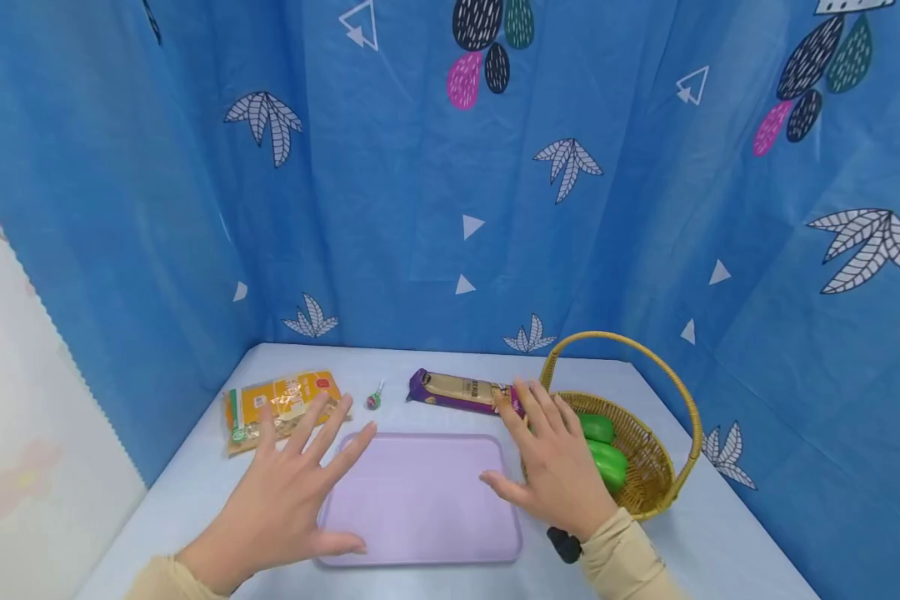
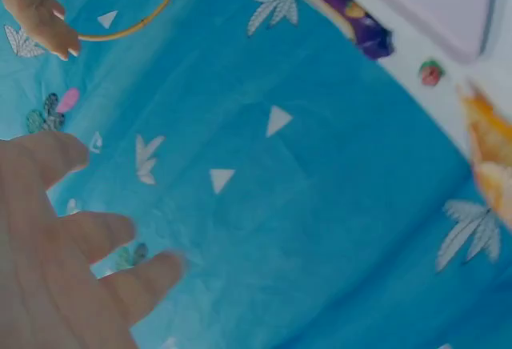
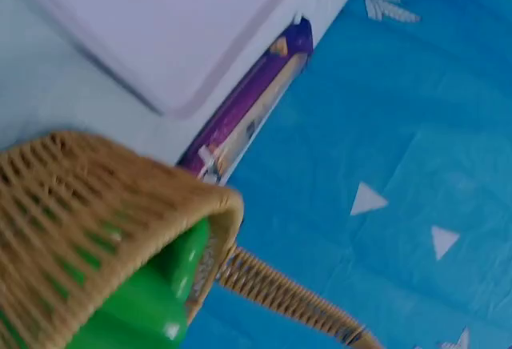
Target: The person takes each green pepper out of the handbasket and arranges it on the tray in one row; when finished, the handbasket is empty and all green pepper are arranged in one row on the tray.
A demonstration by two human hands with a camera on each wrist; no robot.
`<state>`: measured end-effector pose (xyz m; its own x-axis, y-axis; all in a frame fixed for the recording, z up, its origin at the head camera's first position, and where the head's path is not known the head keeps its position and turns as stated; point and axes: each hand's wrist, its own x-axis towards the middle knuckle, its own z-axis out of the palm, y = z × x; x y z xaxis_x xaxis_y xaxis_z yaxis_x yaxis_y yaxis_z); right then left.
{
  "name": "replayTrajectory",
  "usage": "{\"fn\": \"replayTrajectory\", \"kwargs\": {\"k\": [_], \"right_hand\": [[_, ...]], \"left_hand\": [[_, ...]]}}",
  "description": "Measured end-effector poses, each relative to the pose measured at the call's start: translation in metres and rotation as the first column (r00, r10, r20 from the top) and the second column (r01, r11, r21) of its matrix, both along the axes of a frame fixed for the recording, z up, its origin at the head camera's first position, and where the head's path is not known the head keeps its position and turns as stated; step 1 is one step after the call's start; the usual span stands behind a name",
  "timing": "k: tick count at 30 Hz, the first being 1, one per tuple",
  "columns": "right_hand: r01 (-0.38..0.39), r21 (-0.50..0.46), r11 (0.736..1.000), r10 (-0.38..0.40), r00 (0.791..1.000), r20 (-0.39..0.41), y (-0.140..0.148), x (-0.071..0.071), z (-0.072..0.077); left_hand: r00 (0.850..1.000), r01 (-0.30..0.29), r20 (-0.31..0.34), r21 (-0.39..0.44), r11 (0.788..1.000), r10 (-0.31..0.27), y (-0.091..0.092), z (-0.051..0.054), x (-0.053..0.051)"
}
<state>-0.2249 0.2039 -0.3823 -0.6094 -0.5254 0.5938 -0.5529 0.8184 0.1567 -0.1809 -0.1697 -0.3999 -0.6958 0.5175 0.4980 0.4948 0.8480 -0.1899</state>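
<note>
Both hands hover over the table with fingers spread, holding nothing. My left hand (image 1: 288,492) is above the left edge of a lilac tray (image 1: 427,500), and its fingertips overlap a yellow-orange snack packet (image 1: 285,400) in the head view. Between the tray's right side and a wicker basket (image 1: 648,458) is my right hand (image 1: 555,467), which hides part of the basket. Green peppers (image 1: 606,464) lie inside the basket. Behind the tray lie a small wrapped lollipop (image 1: 374,400) and a long purple-and-beige snack package (image 1: 457,392), its right end partly behind the right fingers.
A white-covered table (image 1: 217,500) bears everything. Blue patterned curtains (image 1: 420,208) hang behind it and on both sides. The basket's tall arched handle (image 1: 675,375) rises at the right. A black object (image 1: 564,544) shows at the right wrist.
</note>
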Motion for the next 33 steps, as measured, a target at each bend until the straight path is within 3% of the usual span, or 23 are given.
{"fn": "replayTrajectory", "kwargs": {"k": [2, 3, 4, 5, 6, 7, 8, 9, 10, 11, 12, 13, 15, 17, 19, 21, 23, 24, 29, 31, 33], "right_hand": [[0.034, -0.051, 0.998, -0.032, 0.999, 0.028, 0.012, -0.007, 0.003], [0.056, -0.083, 0.995, -0.052, 0.997, 0.05, 0.019, -0.01, 0.003], [0.081, -0.114, 0.99, -0.073, 0.995, 0.069, 0.027, -0.015, 0.003], [0.107, -0.141, 0.984, -0.095, 0.992, 0.086, 0.034, -0.021, 0.003], [0.131, -0.171, 0.977, -0.114, 0.988, 0.105, 0.041, -0.027, 0.002], [0.154, -0.193, 0.969, -0.13, 0.983, 0.132, 0.048, -0.034, 0.0], [0.171, -0.211, 0.963, -0.139, 0.978, 0.158, 0.053, -0.041, -0.002], [0.188, -0.222, 0.957, -0.147, 0.971, 0.188, 0.057, -0.048, -0.004], [0.204, -0.229, 0.952, -0.153, 0.963, 0.22, 0.059, -0.055, -0.006], [0.22, -0.234, 0.947, -0.157, 0.953, 0.26, 0.061, -0.062, -0.009], [0.234, -0.236, 0.943, -0.156, 0.939, 0.306, 0.062, -0.068, -0.012], [0.241, -0.233, 0.942, -0.149, 0.923, 0.354, 0.062, -0.074, -0.014], [0.261, -0.22, 0.94, -0.133, 0.873, 0.47, 0.062, -0.083, -0.019], [0.284, -0.176, 0.943, -0.132, 0.8, 0.585, 0.062, -0.089, -0.023], [0.296, -0.126, 0.947, -0.132, 0.713, 0.688, 0.062, -0.093, -0.025], [0.315, -0.09, 0.945, -0.141, 0.638, 0.757, 0.064, -0.096, -0.028], [0.324, -0.073, 0.943, -0.148, 0.607, 0.78, 0.065, -0.099, -0.031], [0.331, -0.084, 0.94, -0.144, 0.606, 0.783, 0.066, -0.101, -0.032], [0.34, -0.117, 0.933, -0.151, 0.664, 0.732, 0.07, -0.109, -0.038], [0.318, -0.112, 0.941, -0.146, 0.685, 0.714, 0.071, -0.11, -0.039], [0.305, -0.113, 0.946, -0.138, 0.691, 0.709, 0.073, -0.109, -0.038]], "left_hand": [[0.99, -0.064, 0.125, 0.012, 0.998, 0.061, -0.002, -0.009, 0.002], [0.972, -0.099, 0.215, 0.025, 0.995, 0.091, -0.004, -0.014, 0.002], [0.944, -0.136, 0.31, 0.041, 0.99, 0.117, -0.006, -0.02, 0.002], [0.902, -0.174, 0.408, 0.053, 0.983, 0.138, -0.009, -0.026, 0.001], [0.849, -0.214, 0.505, 0.066, 0.975, 0.153, -0.011, -0.031, 0.0], [0.787, -0.256, 0.595, 0.077, 0.964, 0.161, -0.015, -0.038, -0.002], [0.728, -0.288, 0.668, 0.093, 0.953, 0.155, -0.019, -0.045, -0.004], [0.679, -0.31, 0.722, 0.115, 0.944, 0.135, -0.022, -0.052, -0.006], [0.641, -0.325, 0.759, 0.134, 0.936, 0.114, -0.026, -0.059, -0.007], [0.613, -0.334, 0.785, 0.154, 0.93, 0.09, -0.03, -0.066, -0.009], [0.594, -0.339, 0.802, 0.178, 0.924, 0.063, -0.033, -0.073, -0.01], [0.59, -0.335, 0.807, 0.208, 0.919, 0.032, -0.036, -0.08, -0.011], [0.601, -0.313, 0.799, 0.259, 0.914, -0.021, -0.04, -0.092, -0.013], [0.607, -0.304, 0.793, 0.295, 0.906, -0.055, -0.043, -0.1, -0.013], [0.604, -0.305, 0.793, 0.32, 0.897, -0.078, -0.044, -0.106, -0.014], [0.59, -0.315, 0.802, 0.33, 0.89, -0.089, -0.045, -0.108, -0.015], [0.579, -0.32, 0.809, 0.335, 0.886, -0.096, -0.045, -0.109, -0.016], [0.579, -0.316, 0.809, 0.334, 0.888, -0.098, -0.045, -0.109, -0.017], [0.603, -0.292, 0.792, 0.328, 0.899, -0.093, -0.046, -0.106, -0.018], [0.603, -0.293, 0.792, 0.329, 0.898, -0.093, -0.046, -0.105, -0.018], [0.591, -0.306, 0.801, 0.333, 0.892, -0.096, -0.045, -0.107, -0.017]]}}
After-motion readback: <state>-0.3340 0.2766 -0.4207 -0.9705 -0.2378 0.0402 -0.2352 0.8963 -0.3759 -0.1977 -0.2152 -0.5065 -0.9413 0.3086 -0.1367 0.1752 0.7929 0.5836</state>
